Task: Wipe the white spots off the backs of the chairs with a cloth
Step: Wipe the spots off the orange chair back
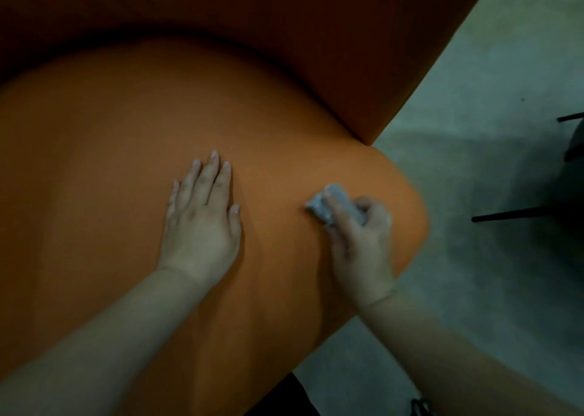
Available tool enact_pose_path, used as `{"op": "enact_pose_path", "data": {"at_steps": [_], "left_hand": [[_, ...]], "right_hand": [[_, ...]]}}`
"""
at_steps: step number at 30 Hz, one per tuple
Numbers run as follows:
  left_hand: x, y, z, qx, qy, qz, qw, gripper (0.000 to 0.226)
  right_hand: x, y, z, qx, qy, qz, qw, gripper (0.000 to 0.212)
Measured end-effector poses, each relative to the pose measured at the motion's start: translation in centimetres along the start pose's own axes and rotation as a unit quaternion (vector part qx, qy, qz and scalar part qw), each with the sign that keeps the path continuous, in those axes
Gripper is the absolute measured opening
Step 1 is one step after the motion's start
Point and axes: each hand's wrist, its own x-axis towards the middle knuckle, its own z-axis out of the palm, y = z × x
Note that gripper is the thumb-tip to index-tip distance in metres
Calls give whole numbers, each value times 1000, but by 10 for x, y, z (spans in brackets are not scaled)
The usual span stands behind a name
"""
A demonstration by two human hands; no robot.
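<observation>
Looking down from the head view, the left hand (202,226) lay flat with fingers straight and slightly apart on the orange chair back (94,194), while the right hand (360,241) had its fingers curled round a small grey cloth (335,207), pressed to the upholstery just right of the left fingertips. The cloth looked soft, light and easily bunched, best held wadded under the fingertips; no white spots showed near it. Beyond the right fingers lay pale grey floor (474,289) and thin dark chair legs (518,215), the room dim.
</observation>
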Motion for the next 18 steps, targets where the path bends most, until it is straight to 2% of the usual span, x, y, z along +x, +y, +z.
{"op": "enact_pose_path", "data": {"at_steps": [3, 5, 7, 9, 10, 11, 14, 16, 18], "left_hand": [[1, -1, 0, 0, 4, 2, 1000, 60], [1, -3, -1, 7, 4, 9, 1000, 60], [-1, -8, -3, 12, 1, 13, 1000, 60], [-4, -16, -5, 11, 2, 8, 1000, 60], [-6, -21, -6, 9, 5, 1, 1000, 59], [-9, -25, -7, 8, 7, -7, 1000, 59], [-22, -40, -12, -5, 24, -37, 999, 59], [-35, -51, -17, -15, 33, -63, 997, 59], [-47, -66, -24, -20, 42, -91, 995, 58]], "right_hand": [[-9, -17, 4, -9, -46, -103, 994, 62], [12, -5, 0, -30, -35, -109, 993, 62], [36, 11, -2, -32, 20, 4, 999, 53], [48, 11, 1, -18, 64, 131, 989, 48], [47, 3, 7, -23, 70, 145, 987, 47], [42, -10, 14, -27, 64, 129, 989, 48], [14, -64, 38, -2, 12, 0, 1000, 56], [-8, -95, 52, -1, -56, -104, 993, 65], [-8, -106, 57, -9, -93, -191, 977, 66]]}}
